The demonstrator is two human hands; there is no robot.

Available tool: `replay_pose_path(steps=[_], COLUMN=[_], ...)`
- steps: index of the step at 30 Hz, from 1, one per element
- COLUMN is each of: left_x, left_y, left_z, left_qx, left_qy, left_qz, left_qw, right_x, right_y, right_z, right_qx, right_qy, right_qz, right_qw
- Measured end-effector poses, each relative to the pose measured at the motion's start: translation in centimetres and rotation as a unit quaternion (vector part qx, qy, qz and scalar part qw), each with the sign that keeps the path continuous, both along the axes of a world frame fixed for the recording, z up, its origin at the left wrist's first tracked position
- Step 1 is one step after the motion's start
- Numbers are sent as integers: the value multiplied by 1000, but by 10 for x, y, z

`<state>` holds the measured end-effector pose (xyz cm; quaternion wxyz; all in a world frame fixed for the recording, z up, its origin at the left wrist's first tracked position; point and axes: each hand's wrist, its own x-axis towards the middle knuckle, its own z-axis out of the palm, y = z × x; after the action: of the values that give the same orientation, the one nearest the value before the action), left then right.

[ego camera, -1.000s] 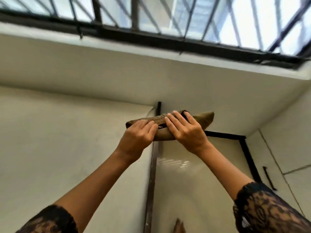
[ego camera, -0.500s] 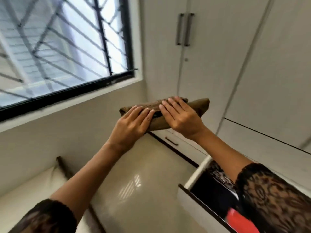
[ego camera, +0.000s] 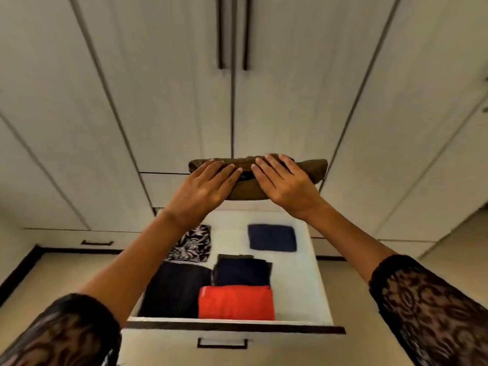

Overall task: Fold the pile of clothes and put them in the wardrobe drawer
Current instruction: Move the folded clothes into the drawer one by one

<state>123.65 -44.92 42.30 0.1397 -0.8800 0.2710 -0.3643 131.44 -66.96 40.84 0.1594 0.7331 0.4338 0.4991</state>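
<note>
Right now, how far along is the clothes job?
Done: the open drawer holds five folded pieces, among them a red piece. In hand: left hand and right hand hold a folded brown garment above the drawer's back. Left: set it down inside; the pile is out of view.

Both arms stretch forward, forearms bare below dark lace sleeves (ego camera: 66, 334). The left hand (ego camera: 208, 187) and right hand (ego camera: 286, 184) sit side by side, fingers laid straight over the folded brown garment (ego camera: 311, 169), thumbs hidden beneath, holding it in the air.
</note>
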Motion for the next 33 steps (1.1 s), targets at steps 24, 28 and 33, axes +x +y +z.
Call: replay_pose_path(steps=[24, 28, 33], left_x=[235, 254, 268], left_y=[-199, -216, -216], left_z=[-365, -449, -542], left_qx=[226, 219, 202], left_qy=[339, 340, 279], left_qz=[-284, -315, -344], left_qw=[868, 859, 873], right_x=[1, 12, 16], right_y=[-75, -75, -63], right_z=[-369, -441, -510], right_qx=[227, 212, 155], right_qy=[543, 559, 613], right_qz=[-519, -537, -560], right_qw=[620, 596, 536])
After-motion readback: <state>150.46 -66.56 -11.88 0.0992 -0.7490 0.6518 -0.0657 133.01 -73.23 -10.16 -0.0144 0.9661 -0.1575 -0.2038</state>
